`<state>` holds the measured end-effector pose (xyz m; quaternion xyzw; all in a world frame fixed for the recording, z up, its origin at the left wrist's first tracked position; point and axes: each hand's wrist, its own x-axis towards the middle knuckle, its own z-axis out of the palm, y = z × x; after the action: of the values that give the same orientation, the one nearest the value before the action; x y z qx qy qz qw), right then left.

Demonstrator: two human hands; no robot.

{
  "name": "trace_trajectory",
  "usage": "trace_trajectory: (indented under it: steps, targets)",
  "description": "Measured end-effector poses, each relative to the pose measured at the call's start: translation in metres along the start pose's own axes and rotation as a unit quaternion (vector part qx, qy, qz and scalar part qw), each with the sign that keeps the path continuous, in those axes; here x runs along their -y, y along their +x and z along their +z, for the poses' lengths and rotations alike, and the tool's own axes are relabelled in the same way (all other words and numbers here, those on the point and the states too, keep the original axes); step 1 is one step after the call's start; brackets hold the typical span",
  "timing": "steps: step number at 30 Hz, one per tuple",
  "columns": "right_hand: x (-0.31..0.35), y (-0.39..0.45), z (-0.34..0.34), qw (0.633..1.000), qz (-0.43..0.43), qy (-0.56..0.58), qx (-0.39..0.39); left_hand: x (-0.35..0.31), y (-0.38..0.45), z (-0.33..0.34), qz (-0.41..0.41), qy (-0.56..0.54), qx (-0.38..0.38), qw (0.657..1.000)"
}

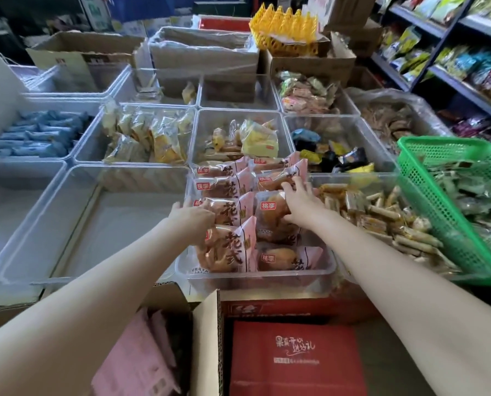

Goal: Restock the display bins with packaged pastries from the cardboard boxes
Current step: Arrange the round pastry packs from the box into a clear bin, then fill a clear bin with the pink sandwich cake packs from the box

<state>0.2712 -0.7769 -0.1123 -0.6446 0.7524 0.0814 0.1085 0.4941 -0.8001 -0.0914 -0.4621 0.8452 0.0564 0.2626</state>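
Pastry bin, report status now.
Left hand and right hand both on pink pastry packs in the clear bin. Bin nearly full. Open cardboard box below. Nothing blocking.

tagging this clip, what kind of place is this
Most likely a small grocery or snack shop: clear display bins hold wrapped pastries, shelves carry bagged snacks, and an open cardboard box sits below.

Two bare forearms enter from the bottom edge, one on each side. No sleeve covers either arm as far as the edge shows. The left hand (194,217) and the right hand (298,198) carry no glove, ring, watch or bracelet. Fingernails are too small to make out.
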Motion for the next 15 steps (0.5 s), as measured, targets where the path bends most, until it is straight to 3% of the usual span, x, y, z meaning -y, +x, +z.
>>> trace_trajectory:
  steps: [3,6,11,15]
  targets:
    - [0.011,-0.017,-0.009,0.999,0.010,-0.028,-0.015,0.002,-0.010,0.006,0.013,-0.012,-0.040,0.999]
    - [0.033,-0.034,-0.026,0.999,0.020,-0.002,-0.026,0.012,-0.032,0.017,0.060,-0.057,-0.130,0.988]
    - [0.105,-0.074,-0.060,0.990,0.020,0.082,-0.112,0.056,-0.092,0.044,0.119,-0.147,-0.342,0.921]
    - [0.204,-0.118,-0.056,0.984,-0.036,0.078,-0.154,0.115,-0.159,0.076,0.151,-0.131,-0.377,0.904]
